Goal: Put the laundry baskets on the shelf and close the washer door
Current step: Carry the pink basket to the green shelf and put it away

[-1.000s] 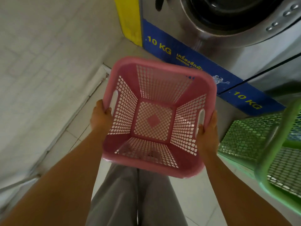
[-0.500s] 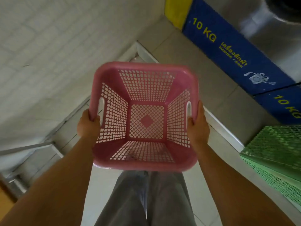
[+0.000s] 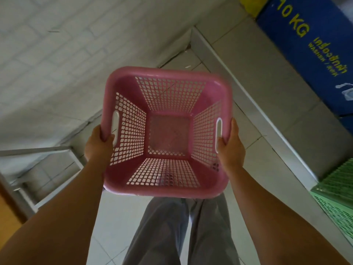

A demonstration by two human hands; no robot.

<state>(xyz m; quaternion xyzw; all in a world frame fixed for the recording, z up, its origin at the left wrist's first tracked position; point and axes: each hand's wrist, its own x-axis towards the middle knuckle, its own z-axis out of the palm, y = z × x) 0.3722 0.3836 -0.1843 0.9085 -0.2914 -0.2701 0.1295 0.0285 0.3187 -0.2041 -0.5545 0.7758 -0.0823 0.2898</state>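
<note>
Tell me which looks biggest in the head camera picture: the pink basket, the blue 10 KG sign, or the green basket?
1. pink basket, though it is nearest the camera.
2. blue 10 KG sign, cut off by the frame.
3. green basket, only a corner shows, so its true size is unsure.

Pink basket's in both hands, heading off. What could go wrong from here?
1. The pink basket hides the floor directly ahead; the raised white curb along the washer base sits close on the right, a possible trip.
2. The green basket lies low on the right, easy to clip with a leg.
3. Left hand and right hand pinch only the rim near the handle slots; a bump may tilt it.
</note>
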